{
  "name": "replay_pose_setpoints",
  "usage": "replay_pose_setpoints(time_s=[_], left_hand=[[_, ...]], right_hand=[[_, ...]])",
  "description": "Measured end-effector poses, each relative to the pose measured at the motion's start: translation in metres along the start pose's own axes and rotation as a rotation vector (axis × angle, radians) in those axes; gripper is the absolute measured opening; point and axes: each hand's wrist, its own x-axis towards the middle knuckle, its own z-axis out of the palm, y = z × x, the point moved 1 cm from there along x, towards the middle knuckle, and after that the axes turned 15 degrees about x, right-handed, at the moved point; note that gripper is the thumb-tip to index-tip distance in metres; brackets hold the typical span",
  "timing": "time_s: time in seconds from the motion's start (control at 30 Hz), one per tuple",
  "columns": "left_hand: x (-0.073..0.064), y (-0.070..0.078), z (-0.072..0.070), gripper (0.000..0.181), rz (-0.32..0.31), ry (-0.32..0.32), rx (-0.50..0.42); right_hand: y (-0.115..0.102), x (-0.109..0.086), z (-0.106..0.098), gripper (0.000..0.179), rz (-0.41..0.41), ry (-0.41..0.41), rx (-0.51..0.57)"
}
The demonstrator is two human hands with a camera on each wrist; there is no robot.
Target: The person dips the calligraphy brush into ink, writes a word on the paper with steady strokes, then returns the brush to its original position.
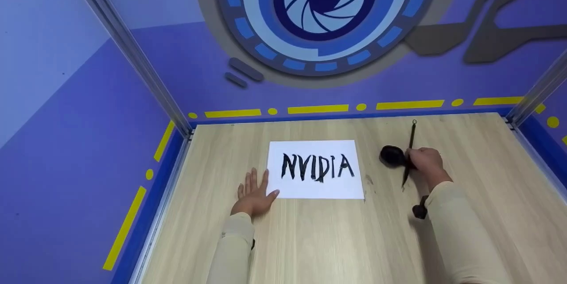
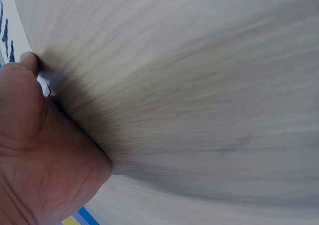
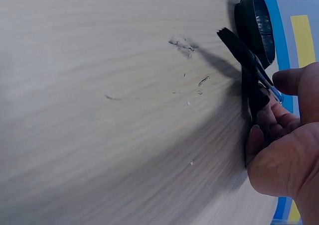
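Observation:
A white sheet of paper [image 1: 316, 192] lies on the table, with NVIDIA lettered on it in black brush strokes. My left hand [image 1: 255, 197] lies flat with spread fingers at the sheet's left edge, its thumb over the lower left corner. To the right of the sheet, my right hand [image 1: 427, 163] pinches a black-tipped writing brush [image 1: 413, 135], its bristles toward me and the loop end away. Beside the brush stands a round black ink dish [image 1: 392, 156]. A dark piece [image 3: 257, 101] sits under the brush by my curled fingers; its kind is unclear.
Nearer me, a small black object [image 1: 419, 211] lies by the right sleeve, partly covered by it. Dark ink smudges [image 3: 183, 47] mark the wooden table [image 1: 319, 239]. Printed panels [image 1: 177, 62] enclose the table at the back and sides.

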Motion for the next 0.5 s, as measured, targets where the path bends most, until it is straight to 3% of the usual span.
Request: replay_pose_setpoints(time_s=[0.27,0.5], left_hand=[[0.0072,-0.0044,0.0039,0.082,-0.011,0.008,0.022],[0.0001,0.0013,0.0008,0.081,-0.015,0.003,0.037]], right_hand=[[-0.0035,-0.0029,0.0005,0.051,-0.020,0.003,0.013],[-0.0022,-0.0041,0.0010,0.039,-0.010,0.019,0.002]])
